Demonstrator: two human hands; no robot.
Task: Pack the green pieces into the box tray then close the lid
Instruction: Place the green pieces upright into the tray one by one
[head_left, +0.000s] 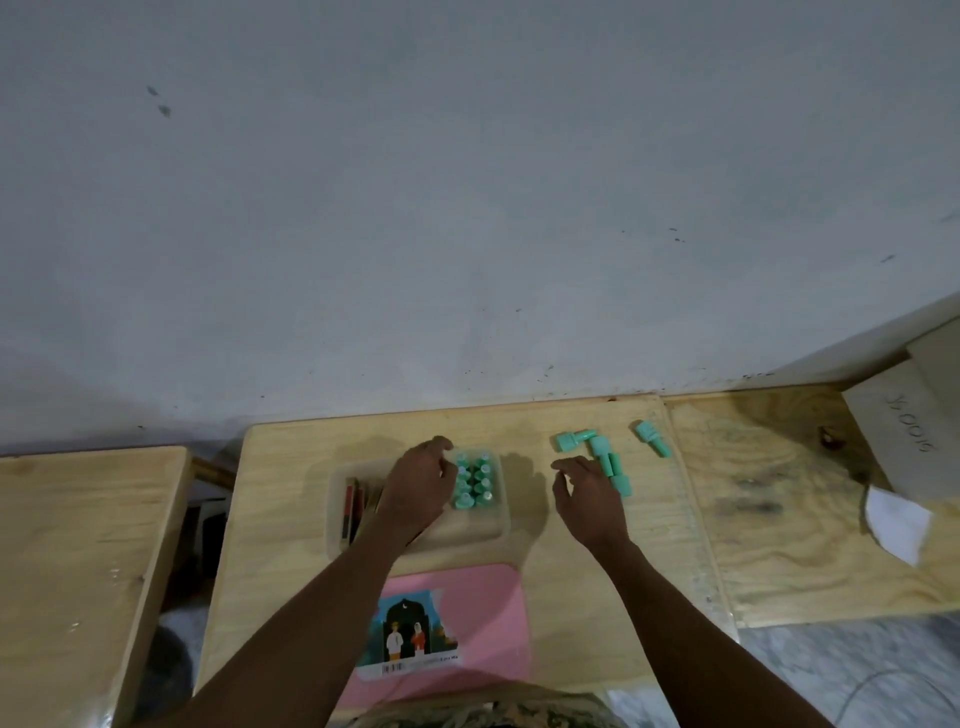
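A clear box tray (470, 530) sits mid-table with several green pieces (475, 480) standing upright in two rows at its right part. My left hand (421, 480) hovers over the tray beside those pieces, fingers curled, and I cannot tell if it holds one. My right hand (584, 491) rests on the table to the right of the tray, fingers spread, holding nothing. Several loose green pieces (605, 460) lie just past its fingertips, and one more green piece (651, 438) lies farther right. The pink lid (467, 623), with a picture label, lies flat in front of the tray.
Dark reddish flat items (356, 506) fill the tray's left side. A grey wall rises right behind the table. A second wooden board (810, 499) lies to the right, carrying a cardboard box (904, 421) and a white paper (896, 525). Another table (78, 545) stands at the left.
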